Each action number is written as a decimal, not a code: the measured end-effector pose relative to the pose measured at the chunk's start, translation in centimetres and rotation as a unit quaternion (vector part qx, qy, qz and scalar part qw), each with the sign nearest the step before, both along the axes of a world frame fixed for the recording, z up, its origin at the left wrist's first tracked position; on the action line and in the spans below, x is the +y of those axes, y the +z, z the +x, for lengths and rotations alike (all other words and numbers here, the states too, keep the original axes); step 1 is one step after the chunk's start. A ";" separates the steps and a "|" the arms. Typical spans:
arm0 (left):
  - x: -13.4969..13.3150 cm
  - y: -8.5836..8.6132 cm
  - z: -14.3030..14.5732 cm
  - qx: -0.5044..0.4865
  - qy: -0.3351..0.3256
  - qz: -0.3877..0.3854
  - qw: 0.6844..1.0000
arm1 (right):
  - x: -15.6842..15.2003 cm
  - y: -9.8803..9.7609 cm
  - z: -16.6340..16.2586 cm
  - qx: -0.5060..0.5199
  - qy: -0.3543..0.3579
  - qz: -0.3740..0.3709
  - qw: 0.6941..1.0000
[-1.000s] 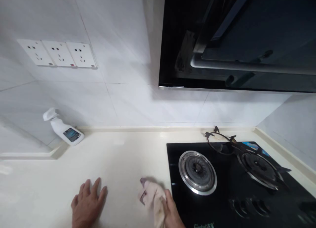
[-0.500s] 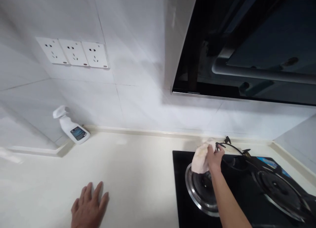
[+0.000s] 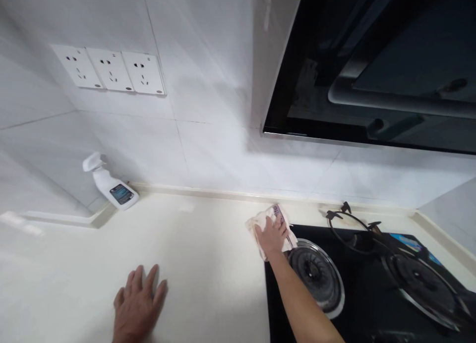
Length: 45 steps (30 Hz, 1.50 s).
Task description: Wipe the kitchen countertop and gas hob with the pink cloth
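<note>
By the hob (image 3: 359, 283), your right hand (image 3: 271, 237) seems splayed on the cloth (image 3: 265, 216); your left hand (image 3: 138, 303) rests fingers-apart on the surface (image 3: 208, 273).

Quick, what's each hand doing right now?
Left hand: open, resting palm-down on the pale countertop, holding nothing.
Right hand: open, spread over a cloth at the stove's corner.
</note>
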<state>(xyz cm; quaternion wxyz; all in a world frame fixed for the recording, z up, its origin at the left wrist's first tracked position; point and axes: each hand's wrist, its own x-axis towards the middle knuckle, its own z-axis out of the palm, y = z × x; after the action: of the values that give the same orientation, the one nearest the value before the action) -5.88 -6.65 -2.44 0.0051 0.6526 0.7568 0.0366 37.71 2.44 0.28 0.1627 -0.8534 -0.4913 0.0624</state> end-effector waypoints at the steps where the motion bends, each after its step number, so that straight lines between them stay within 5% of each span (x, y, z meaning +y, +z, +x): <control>1: 0.0 0.1 0.1 0.000 -0.001 0.002 1.000 | -0.4 -0.1 -0.7 -0.007 0.021 -0.007 1.000; 12: -0.1 1.7 1.1 0.012 -0.006 -0.003 1.000 | -8.7 -0.7 -5.6 -0.009 0.221 -0.057 0.973; 28: -0.1 1.9 1.5 -0.016 -0.009 0.004 1.000 | -27.2 -1.9 -10.8 0.062 0.323 -0.017 0.944; 38: 0.2 1.6 0.9 -0.024 -0.009 0.003 1.000 | -28.3 -1.9 -9.3 0.065 0.276 -0.011 0.959; 45: 0.7 1.7 0.6 -0.029 -0.020 -0.012 0.999 | -29.2 -0.9 -3.7 0.022 0.163 0.041 0.985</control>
<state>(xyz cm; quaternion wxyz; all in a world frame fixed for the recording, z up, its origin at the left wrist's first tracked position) -5.30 -6.00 -0.76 0.0355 0.6661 0.7436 0.0465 33.99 -26.75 -0.67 0.1959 -0.7526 -0.6226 0.0866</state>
